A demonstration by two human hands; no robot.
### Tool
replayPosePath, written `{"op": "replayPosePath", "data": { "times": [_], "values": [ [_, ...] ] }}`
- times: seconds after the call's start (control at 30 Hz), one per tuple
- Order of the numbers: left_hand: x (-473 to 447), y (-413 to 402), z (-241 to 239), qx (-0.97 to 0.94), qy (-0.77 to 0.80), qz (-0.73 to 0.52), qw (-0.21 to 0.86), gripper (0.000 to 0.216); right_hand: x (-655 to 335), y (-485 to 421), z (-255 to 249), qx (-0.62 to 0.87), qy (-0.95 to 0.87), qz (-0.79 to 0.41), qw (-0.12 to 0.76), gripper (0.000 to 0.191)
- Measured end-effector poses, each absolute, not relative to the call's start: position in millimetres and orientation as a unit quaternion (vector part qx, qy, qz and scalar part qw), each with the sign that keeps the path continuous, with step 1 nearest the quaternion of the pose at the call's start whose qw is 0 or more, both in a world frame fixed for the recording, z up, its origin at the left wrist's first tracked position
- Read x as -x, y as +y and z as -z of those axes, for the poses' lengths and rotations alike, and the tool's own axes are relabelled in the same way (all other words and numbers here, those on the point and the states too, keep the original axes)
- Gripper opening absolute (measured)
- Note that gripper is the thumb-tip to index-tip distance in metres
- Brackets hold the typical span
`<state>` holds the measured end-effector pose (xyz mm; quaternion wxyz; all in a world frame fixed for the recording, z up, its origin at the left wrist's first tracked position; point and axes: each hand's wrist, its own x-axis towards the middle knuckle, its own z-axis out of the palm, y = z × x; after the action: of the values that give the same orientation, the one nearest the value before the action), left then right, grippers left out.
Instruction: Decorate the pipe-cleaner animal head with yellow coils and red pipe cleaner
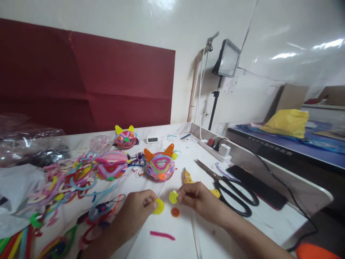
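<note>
The left hand (138, 205) pinches a yellow disc (159, 207) between thumb and forefinger, most of it jutting past the fingertips toward the right hand (195, 198). The right fingertips grip a paler yellow disc (173, 196) by its side — the two discs near, but apart. An orange disc (175, 212) (held by neither hand) lies just below; a pink strip (162, 235) lies closer to the bench's (180, 130) near edge, scissors (215, 176) toward its right edge.

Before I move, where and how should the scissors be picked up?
Grip the black handle loops, I'd say, coming from the near side with the right hand once its yellow disc is put down. The scissors lie with blades pointing away and loops toward the person, beside the phone.
</note>
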<state>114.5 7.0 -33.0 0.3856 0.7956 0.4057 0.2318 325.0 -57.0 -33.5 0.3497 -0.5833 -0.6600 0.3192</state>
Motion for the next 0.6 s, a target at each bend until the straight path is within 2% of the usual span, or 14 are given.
{"op": "replayPosePath", "data": {
  "times": [0.07,0.13,0.27,0.37,0.47,0.6],
  "values": [
    [-116.4,2.8,31.9,-0.817,0.38,-0.26,0.348,0.017,-323.9,-57.6,31.4,0.56,-0.644,-0.369,0.368,0.018],
    [-118.8,-1.9,31.8,-0.811,0.366,-0.287,0.353,0.018,-320.1,-59.0,27.7,0.537,-0.633,-0.411,0.377,0.018],
    [-124.6,-10.1,33.2,-0.735,0.361,-0.281,0.5,0.014,-307.2,-60.9,18.8,0.515,-0.625,-0.451,0.376,0.018],
    [-126.1,-11.4,33.9,-0.708,0.369,-0.294,0.526,0.01,-299.0,-62.0,15.5,0.516,-0.629,-0.442,0.378,0.016],
    [-122.5,-5.8,33.7,-0.693,0.383,-0.313,0.524,0.01,-299.5,-68.7,21.2,0.551,-0.652,-0.364,0.373,0.015],
    [-111.0,11.2,32.1,-0.674,0.396,-0.37,0.502,0.01,-320.1,-86.2,50.2,0.608,-0.737,-0.111,0.275,0.019]
  ]
}}
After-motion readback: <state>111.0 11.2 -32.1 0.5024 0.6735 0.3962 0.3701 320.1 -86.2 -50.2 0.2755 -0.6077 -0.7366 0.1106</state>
